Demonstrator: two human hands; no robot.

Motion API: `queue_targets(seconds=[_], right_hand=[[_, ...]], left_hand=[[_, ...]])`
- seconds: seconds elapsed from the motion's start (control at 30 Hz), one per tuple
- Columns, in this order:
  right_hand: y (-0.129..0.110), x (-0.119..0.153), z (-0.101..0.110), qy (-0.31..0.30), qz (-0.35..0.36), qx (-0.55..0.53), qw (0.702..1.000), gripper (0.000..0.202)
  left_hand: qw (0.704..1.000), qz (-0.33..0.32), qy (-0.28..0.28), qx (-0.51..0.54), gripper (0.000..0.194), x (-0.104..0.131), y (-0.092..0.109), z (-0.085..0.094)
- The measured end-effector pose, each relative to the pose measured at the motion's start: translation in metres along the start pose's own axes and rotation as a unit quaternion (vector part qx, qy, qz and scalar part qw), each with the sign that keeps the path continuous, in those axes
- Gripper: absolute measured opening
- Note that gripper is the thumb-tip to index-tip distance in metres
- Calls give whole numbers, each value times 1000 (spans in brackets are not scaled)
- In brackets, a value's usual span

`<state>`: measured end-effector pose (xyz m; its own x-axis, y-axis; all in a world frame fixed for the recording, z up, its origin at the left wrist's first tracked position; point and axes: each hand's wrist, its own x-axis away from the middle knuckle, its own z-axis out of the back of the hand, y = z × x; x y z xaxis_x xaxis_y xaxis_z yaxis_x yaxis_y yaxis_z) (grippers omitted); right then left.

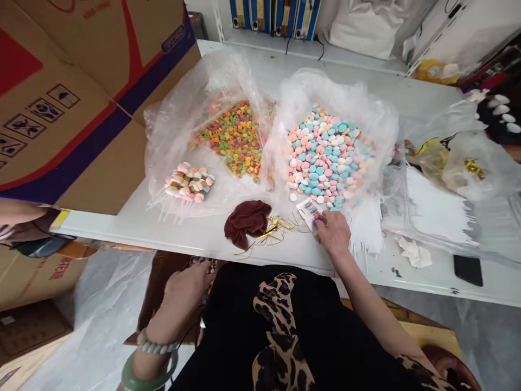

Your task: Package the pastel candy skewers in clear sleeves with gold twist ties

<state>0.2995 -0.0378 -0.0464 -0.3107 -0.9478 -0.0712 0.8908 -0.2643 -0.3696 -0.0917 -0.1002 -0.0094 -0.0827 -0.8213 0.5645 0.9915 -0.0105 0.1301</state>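
Note:
My right hand point(334, 233) rests at the table's front edge, its fingers closed on a small printed packet point(310, 213). Close by on the left lie gold twist ties point(272, 231) and a crumpled dark brown cloth point(246, 221). Below the table edge, my left hand point(187, 288) is curled over a brown carton point(157, 282) with multicoloured contents; what its fingers touch is mostly hidden. Pastel candies point(325, 155) fill an open clear bag beyond my right hand. Another open bag holds small ring-shaped candies point(240, 136), with a heap of pastel candies point(189, 182) in front.
A large cardboard box point(93, 108) stands on the table's left. White sticks point(366, 225) lie right of the candy bag, beside a clear tray point(468, 239) of white sticks. Crumpled tissue point(413, 251) and a black flat piece point(468, 270) lie near the right front edge.

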Motion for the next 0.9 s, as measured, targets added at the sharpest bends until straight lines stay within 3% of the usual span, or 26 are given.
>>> queue_targets(seconds=[0.2,0.37,0.47,0.53,0.6,0.7,0.8,0.83,0.9], right_hand=[[23,-19,-9,-59,-84,-24,994,13],[24,-14,-2,5,-80,-161,984,17],[15,-5,10,51,-109,-325,938,17],[2,4,17,22,-134,-443,886,18],[-14,13,21,-29,-138,-519,843,19],[-36,25,22,-62,-94,-530,841,21],[-48,29,23,-91,-50,-530,842,19],[-50,28,23,-119,-56,-551,824,22],[-54,25,21,-209,-98,-608,760,37]], left_hand=[[976,-154,14,152,27,-36,90,37],[911,-231,6,341,23,-66,134,33],[869,-258,-58,418,24,-78,161,23],[838,-253,-96,474,28,-82,181,19],[808,-247,-94,526,32,-84,199,20],[776,-219,-39,590,33,-86,213,26],[748,-162,13,644,40,-86,207,32],[733,-149,17,663,41,-86,202,33],[702,-140,9,698,40,-85,191,34]])
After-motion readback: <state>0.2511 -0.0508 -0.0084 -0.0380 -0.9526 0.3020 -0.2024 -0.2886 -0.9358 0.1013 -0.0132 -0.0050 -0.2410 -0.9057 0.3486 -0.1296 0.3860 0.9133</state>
